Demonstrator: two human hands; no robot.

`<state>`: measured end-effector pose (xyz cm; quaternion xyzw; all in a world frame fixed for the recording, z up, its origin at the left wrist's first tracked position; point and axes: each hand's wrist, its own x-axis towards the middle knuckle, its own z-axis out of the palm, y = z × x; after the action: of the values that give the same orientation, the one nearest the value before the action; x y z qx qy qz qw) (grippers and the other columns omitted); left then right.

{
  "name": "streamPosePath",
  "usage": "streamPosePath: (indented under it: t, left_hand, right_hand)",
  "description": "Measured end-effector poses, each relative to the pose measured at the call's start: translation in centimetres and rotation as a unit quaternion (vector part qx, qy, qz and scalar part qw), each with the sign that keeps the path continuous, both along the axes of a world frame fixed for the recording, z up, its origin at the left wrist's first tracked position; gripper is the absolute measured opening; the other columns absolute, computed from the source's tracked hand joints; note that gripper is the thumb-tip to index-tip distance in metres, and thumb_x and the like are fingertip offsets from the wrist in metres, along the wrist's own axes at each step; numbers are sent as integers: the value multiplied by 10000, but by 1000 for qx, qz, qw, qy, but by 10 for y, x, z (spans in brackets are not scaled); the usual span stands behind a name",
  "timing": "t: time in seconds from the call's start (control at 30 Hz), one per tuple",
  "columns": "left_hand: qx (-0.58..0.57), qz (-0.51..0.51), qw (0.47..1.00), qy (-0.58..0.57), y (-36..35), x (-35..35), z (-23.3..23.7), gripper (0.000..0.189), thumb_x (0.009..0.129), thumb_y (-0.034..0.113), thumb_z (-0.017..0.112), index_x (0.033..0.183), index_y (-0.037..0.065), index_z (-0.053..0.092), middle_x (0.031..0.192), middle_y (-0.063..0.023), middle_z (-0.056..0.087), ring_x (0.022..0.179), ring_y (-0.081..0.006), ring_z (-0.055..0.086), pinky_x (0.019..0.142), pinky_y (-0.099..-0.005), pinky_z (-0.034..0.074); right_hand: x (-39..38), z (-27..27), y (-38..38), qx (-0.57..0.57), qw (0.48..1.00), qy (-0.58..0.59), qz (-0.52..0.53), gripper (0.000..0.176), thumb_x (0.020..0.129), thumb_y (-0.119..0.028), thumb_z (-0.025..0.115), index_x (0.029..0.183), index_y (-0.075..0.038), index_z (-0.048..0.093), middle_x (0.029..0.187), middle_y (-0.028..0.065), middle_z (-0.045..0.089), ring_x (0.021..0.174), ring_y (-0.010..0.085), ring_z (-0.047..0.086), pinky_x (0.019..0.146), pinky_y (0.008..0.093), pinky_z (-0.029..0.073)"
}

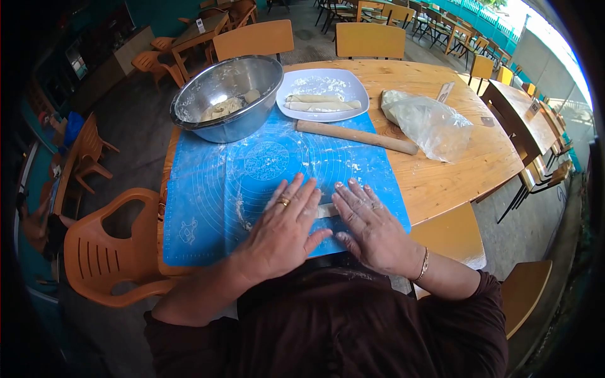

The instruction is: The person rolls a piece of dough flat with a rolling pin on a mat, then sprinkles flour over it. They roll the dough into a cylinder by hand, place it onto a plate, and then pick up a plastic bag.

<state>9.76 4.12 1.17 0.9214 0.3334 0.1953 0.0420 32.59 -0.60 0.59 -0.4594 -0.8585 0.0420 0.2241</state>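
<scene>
A pale roll of dough [326,211] lies across the blue baking mat [208,220], and only its middle shows between my hands. My left hand [287,220] rests flat over its left part, fingers stretched forward, a ring on one finger. Over the right part lies my right hand [370,227], also flat and dusted with flour. Both palms hide the ends of the roll. Beyond them on the mat is a wooden rolling pin [356,137]. Behind it, a white plate [350,79] carries rolled dough pieces [322,103] and loose flour.
A steel bowl [236,129] with dough [222,108] inside stands at the mat's far left corner. To the right, a clear plastic bag [435,126] with pale contents lies on the wooden table [466,176]. An orange chair [113,252] stands at left. More chairs and tables fill the background.
</scene>
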Motion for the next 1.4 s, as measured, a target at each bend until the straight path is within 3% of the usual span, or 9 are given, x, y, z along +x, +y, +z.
streamPosePath:
  t: [0.07, 0.2, 0.47, 0.53, 0.67, 0.8, 0.87, 1.07, 1.4]
  left_hand:
    - [11, -35, 997, 68, -19, 12, -14, 924, 930, 573, 583, 1456, -150, 351, 1550, -319, 314, 1494, -444, 232, 1217, -561, 178]
    - [-29, -22, 994, 99, -20, 14, -24, 1130, 893, 771, 421, 1497, -168, 242, 1607, -346, 138, 1520, -479, 75, 1215, -602, 76]
    - [-76, 6, 992, 97, 24, 15, -24, 1142, 924, 794, 312, 1528, -157, 128, 1607, -360, 104, 1530, -464, -2, 1218, -590, -7]
    - [-91, 18, 989, 115, 38, 17, -20, 1142, 925, 797, 299, 1527, -158, 132, 1607, -361, 102, 1529, -465, -7, 1218, -590, -13]
    - [-98, 38, 986, 130, 66, 22, -16, 1153, 915, 817, 273, 1515, -165, 186, 1601, -365, 126, 1532, -453, -5, 1221, -582, -29]
    - [-62, 41, 988, 136, 76, 25, -13, 1142, 914, 812, 289, 1497, -168, 250, 1594, -361, 168, 1536, -439, 31, 1228, -573, -14]
    - [-48, 43, 988, 137, 68, 25, -2, 1137, 915, 808, 297, 1494, -169, 257, 1592, -360, 177, 1534, -441, 53, 1230, -572, -1]
    - [-11, -58, 992, 116, 13, 16, -9, 1160, 899, 819, 317, 1480, -184, 257, 1578, -352, 226, 1518, -450, 146, 1237, -551, 67]
    - [-50, 5, 989, 137, 69, 35, -19, 1140, 913, 802, 333, 1512, -159, 203, 1586, -361, 188, 1525, -450, 104, 1245, -530, 70]
  right_hand:
    - [-6, -9, -12, -21, 997, -63, 41, 701, 925, -274, 642, 1459, 96, 381, 1561, 289, 325, 1470, 448, 293, 1207, 569, 232]
    - [-7, -13, -2, -11, 997, -71, 19, 707, 948, -332, 607, 1463, 95, 378, 1545, 298, 347, 1470, 441, 297, 1213, 556, 223]
    - [0, -20, 47, -5, 998, -60, -7, 716, 1016, -456, 470, 1484, 76, 365, 1529, 313, 365, 1466, 466, 284, 1214, 541, 211]
    - [0, -18, 60, -18, 996, -76, -32, 741, 1035, -532, 371, 1505, 41, 361, 1546, 314, 337, 1484, 474, 237, 1221, 544, 183]
    - [-3, -13, 82, -6, 991, -123, -56, 765, 1038, -552, 329, 1517, 43, 347, 1579, 307, 283, 1512, 456, 168, 1233, 533, 154]
    - [5, -12, 95, -36, 993, -103, -43, 732, 1046, -511, 355, 1503, 61, 356, 1578, 303, 291, 1511, 449, 181, 1235, 518, 163]
    - [12, 4, 85, -27, 997, -44, -53, 671, 1039, -419, 441, 1484, 78, 371, 1575, 299, 300, 1508, 443, 198, 1236, 505, 173]
    - [13, 0, 24, -21, 996, -88, 6, 646, 978, -290, 568, 1471, 84, 381, 1562, 289, 332, 1491, 434, 253, 1229, 528, 186]
    - [9, -18, 83, 9, 991, -130, -23, 643, 1008, -340, 467, 1485, 80, 369, 1572, 262, 339, 1510, 397, 231, 1244, 505, 154]
